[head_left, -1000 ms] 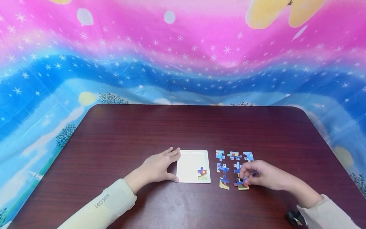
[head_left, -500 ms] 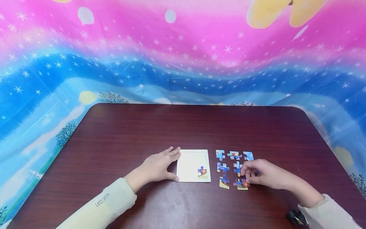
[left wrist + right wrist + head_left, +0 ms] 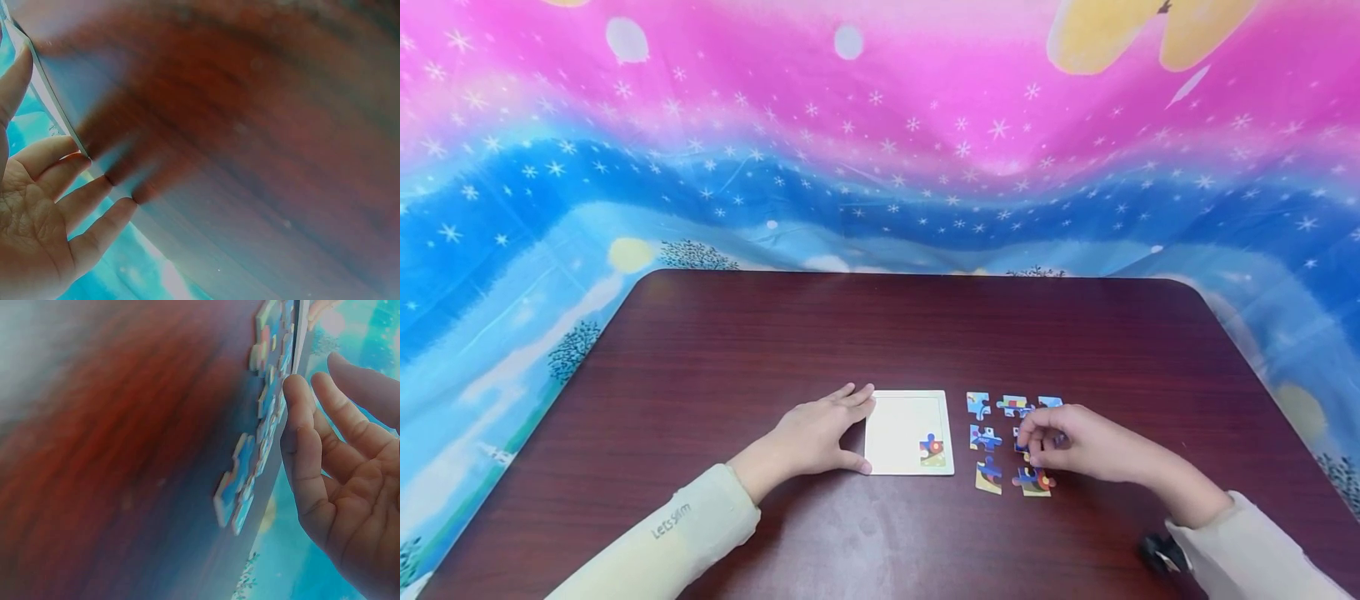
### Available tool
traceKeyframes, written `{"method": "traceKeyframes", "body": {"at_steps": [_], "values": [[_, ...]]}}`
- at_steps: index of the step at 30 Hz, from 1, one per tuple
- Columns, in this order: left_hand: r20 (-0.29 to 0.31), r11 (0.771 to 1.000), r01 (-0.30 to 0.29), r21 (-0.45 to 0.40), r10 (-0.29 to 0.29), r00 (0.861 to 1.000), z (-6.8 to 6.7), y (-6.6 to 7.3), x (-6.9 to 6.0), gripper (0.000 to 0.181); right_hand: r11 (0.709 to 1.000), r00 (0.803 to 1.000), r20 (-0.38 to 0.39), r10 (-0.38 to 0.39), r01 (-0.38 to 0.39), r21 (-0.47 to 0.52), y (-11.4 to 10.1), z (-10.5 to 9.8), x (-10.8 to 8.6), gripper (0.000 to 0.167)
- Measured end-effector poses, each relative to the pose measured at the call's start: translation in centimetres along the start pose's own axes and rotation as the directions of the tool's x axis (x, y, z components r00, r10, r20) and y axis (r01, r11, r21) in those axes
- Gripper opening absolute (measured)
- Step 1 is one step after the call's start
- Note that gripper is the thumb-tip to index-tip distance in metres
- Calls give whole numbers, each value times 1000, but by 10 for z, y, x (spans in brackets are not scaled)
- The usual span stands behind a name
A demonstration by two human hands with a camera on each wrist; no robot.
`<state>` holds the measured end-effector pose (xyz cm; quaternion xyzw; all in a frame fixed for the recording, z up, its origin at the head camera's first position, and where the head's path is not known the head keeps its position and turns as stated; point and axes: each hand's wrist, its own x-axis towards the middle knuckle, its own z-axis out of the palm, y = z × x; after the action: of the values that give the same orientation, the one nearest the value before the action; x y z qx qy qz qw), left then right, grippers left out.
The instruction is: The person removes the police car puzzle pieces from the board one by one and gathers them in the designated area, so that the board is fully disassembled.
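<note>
In the head view, my left hand (image 3: 812,437) touches the left side of a square white puzzle board (image 3: 898,433), thumb at the lower corner and fingertips at the upper one. One jigsaw piece (image 3: 933,450) lies in the board's lower right corner. To the right, my right hand (image 3: 1078,442) is over the loose pieces, its fingers bent above a blue puzzle piece (image 3: 1020,442) that they mostly cover. Just below them lies a piece with a red wheel (image 3: 1035,482). From the right wrist, no piece shows between thumb and fingers.
Other loose pieces lie in rough rows beside the board, among them a police-marked piece (image 3: 984,438), a yellow-edged piece (image 3: 988,477) and a sky-blue piece (image 3: 977,406). The dark wooden table (image 3: 850,333) meets a patterned cloth (image 3: 880,167) behind.
My right hand has moved slightly up and left, from beside the red-wheel piece to over the blue piece above it. The left hand stays at the board.
</note>
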<state>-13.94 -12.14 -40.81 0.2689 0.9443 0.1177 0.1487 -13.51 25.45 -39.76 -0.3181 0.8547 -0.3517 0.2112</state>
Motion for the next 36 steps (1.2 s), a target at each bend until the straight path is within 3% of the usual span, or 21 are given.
{"method": "traceKeyframes", "body": {"at_steps": [7,16,36], "values": [[6,1000,-11,0,11,1000,0,0,0,90,999,999,8,41,-41,-6,-12,0,19,12],[4,1000,-10,-1,10,1000,1,-1,-1,89,997,998,10,-57,57,-47,-23,6,47,13],[-8,1000,-15,9,15,1000,1,-2,1,89,983,993,88,-79,92,-158,-39,25,91,15]]}}
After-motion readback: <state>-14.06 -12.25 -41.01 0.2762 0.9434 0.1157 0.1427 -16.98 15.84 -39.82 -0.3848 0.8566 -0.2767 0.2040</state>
